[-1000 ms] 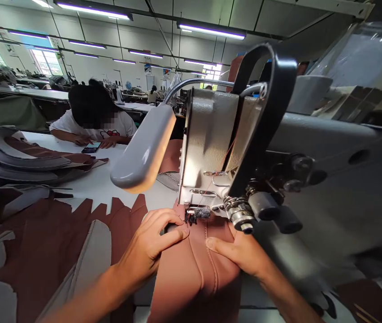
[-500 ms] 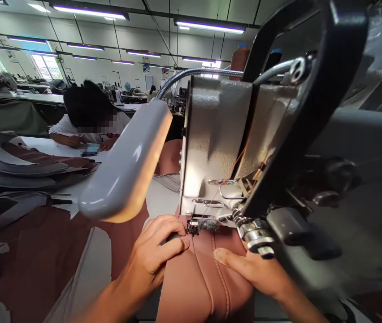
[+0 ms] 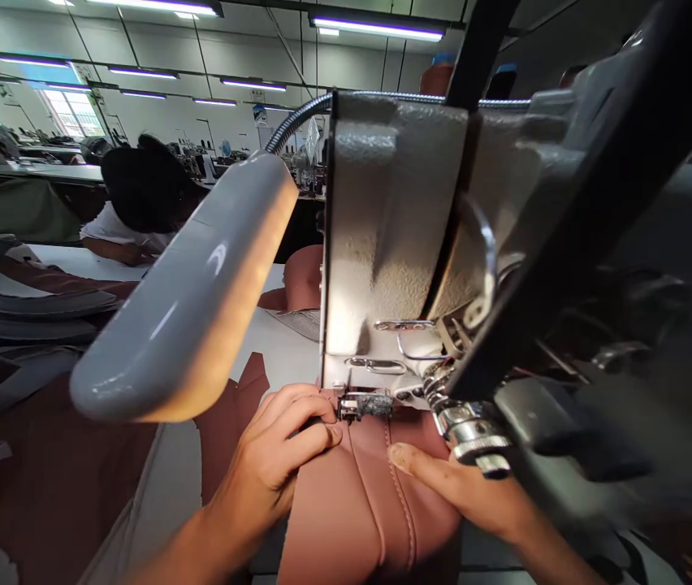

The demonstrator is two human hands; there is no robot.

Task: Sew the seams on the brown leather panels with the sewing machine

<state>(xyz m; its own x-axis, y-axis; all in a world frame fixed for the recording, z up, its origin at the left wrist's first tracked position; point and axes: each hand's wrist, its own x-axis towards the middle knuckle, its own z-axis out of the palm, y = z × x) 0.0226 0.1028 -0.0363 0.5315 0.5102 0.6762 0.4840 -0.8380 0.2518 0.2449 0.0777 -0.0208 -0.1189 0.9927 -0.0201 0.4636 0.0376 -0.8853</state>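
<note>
A reddish-brown leather piece (image 3: 337, 504) with a seam and a row of stitching runs under the presser foot (image 3: 352, 406) of a sewing machine (image 3: 382, 227). My left hand (image 3: 282, 443) grips its left edge, thumb and curled fingers close beside the foot. On the right, my right hand (image 3: 468, 487) holds the same piece, its thumb pressed on top next to the stitching. The other fingers of that hand are hidden behind the leather and the machine parts. The needle cannot be made out clearly.
A grey lamp (image 3: 181, 301) on a flexible neck hangs left of the machine head. Cut leather pieces (image 3: 59, 471) and stacked curved panels (image 3: 35, 301) lie at left. A black bar (image 3: 565, 236) crosses in front at right. A co-worker (image 3: 139, 195) sits across the table.
My view has shifted slightly, so the lamp and machine head look larger and nearer. The co-worker's head is bent lower. My hands keep nearly the same hold on the leather.
</note>
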